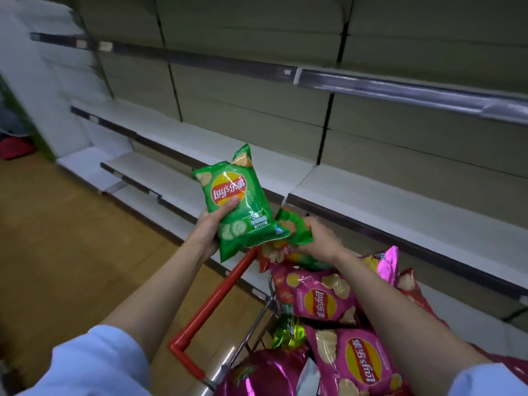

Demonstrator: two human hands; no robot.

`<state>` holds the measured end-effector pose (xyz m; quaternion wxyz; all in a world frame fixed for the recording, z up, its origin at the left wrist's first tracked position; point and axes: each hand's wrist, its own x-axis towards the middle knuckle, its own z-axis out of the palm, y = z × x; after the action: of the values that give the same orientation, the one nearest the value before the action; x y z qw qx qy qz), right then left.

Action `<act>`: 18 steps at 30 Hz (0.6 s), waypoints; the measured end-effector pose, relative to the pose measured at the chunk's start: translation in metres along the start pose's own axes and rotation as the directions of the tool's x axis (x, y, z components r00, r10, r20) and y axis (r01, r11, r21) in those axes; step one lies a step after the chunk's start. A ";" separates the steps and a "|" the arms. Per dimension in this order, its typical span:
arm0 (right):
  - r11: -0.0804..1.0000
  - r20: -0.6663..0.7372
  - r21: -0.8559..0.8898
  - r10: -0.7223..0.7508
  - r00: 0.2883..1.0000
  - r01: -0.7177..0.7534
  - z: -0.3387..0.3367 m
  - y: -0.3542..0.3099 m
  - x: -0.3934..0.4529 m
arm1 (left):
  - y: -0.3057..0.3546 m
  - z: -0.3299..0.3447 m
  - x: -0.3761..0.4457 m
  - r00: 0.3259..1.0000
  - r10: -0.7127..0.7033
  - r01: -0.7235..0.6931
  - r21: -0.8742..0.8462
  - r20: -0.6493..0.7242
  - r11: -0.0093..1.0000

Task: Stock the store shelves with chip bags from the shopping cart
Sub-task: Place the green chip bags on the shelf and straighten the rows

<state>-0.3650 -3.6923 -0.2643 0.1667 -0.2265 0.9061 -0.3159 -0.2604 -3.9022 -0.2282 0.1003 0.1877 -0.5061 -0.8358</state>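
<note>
Pink chip bags (325, 302) fill the shopping cart (210, 305) nearest the viewer. Above it the left hand (210, 228) grips a green chip bag (238, 202) upright, likely ready for shelving; the right hand (321, 238) pinches a second green bag (294, 225). Beyond, the shelves (400, 207) await stock.

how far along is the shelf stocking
Barely begun: every shelf in view holds no bags. In hand: the left hand holds a green chip bag and the right hand grips a second green bag. Left: the cart is full of pink bags.
</note>
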 end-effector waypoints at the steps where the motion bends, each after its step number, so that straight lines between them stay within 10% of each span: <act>1: 0.990 -0.022 0.140 0.005 1.000 -0.002 -0.008 -0.006 -0.002 | 0.005 0.001 0.004 1.000 0.002 -0.002 -0.006 0.025 1.000; 7: 0.674 -0.058 0.733 0.200 0.978 -0.094 -0.070 -0.009 -0.021 | 0.024 0.023 0.026 0.978 -0.032 0.011 0.101 0.207 0.995; 18: 0.483 -0.312 0.867 0.339 0.887 0.121 -0.162 0.061 -0.154 | -0.014 0.154 0.015 0.854 -0.132 -0.034 0.307 0.503 0.951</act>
<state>-0.3263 -3.4891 -0.1587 0.0667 0.0276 0.6458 -0.7601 -0.3376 -3.7765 -0.1800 -0.0914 -0.0177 -0.6321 -0.7693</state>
